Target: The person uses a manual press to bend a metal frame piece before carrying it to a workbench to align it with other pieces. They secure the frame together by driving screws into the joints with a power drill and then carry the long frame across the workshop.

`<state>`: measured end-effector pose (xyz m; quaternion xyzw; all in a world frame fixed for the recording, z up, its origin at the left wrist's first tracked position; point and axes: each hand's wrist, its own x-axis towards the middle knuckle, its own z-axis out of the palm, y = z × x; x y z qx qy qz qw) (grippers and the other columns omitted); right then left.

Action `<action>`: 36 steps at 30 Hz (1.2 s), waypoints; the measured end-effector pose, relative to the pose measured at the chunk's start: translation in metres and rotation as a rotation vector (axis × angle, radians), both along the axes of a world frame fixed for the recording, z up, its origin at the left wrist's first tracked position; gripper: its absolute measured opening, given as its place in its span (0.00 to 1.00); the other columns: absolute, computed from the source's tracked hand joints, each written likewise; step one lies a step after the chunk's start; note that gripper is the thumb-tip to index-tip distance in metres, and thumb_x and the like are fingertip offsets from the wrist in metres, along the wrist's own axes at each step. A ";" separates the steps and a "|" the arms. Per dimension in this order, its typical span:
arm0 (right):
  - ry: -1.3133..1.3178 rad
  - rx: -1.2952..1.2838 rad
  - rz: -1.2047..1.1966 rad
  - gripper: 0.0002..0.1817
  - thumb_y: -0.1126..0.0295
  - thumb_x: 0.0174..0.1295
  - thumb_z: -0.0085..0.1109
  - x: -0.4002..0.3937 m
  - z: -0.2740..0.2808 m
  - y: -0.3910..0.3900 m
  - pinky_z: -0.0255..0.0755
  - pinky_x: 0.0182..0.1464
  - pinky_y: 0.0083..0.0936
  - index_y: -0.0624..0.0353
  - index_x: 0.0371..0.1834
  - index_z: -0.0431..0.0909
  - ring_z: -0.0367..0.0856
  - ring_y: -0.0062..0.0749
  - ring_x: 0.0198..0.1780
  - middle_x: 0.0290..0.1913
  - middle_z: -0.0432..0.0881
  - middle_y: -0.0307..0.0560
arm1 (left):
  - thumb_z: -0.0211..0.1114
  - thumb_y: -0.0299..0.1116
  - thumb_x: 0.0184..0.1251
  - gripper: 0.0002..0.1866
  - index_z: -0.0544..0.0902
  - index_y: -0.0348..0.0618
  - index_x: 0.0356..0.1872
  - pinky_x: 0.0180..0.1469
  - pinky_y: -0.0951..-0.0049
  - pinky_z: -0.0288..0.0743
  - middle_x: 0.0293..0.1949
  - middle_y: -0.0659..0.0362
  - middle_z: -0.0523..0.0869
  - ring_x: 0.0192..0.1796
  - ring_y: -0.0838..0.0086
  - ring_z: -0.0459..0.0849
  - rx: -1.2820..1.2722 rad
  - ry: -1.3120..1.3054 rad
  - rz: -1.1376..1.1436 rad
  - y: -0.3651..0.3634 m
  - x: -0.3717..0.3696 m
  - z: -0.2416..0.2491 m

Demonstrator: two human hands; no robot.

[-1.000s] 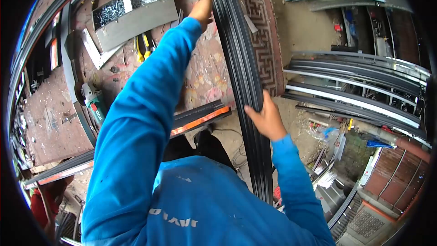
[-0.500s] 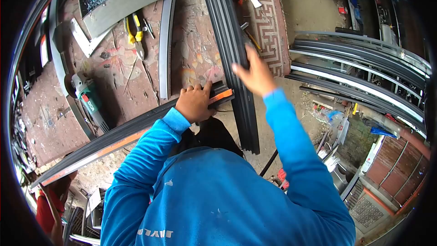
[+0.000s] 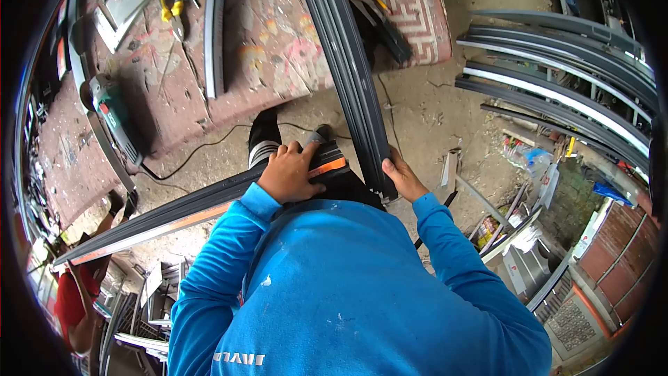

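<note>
My left hand (image 3: 284, 174) is closed over the near end of a long dark metal profile bundle (image 3: 174, 207) with an orange and silver strip along its side. This bundle runs to the lower left, where a person in red (image 3: 73, 299) is at its far end. My right hand (image 3: 403, 178) grips the near end of several long black profiles (image 3: 348, 73), thumb on top and fingers partly hidden beneath. These black profiles slope from the worktable toward my body.
On the worn reddish table (image 3: 278, 49) lie an angle grinder (image 3: 115, 118), yellow-handled pliers (image 3: 172, 10) and a grey metal strip (image 3: 216, 28). A cord (image 3: 202, 153) trails over the floor. Long profiles (image 3: 557, 63) are stacked at right, with scrap (image 3: 515, 237) nearer me.
My right hand has slid down the black profiles to their near end and closed there. The orange-striped bundle in my left hand now sits farther from the table, and the view has shifted.
</note>
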<state>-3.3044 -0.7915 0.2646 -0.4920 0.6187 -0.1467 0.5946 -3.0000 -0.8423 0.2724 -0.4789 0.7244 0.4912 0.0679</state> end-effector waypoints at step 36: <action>0.046 -0.076 0.234 0.38 0.37 0.68 0.46 0.096 -0.026 -0.004 0.72 0.54 0.42 0.68 0.55 0.73 0.80 0.59 0.53 0.47 0.82 0.68 | 0.82 0.48 0.36 0.35 0.84 0.37 0.47 0.48 0.61 0.79 0.37 0.44 0.87 0.42 0.51 0.87 0.151 0.123 0.260 0.107 -0.016 -0.016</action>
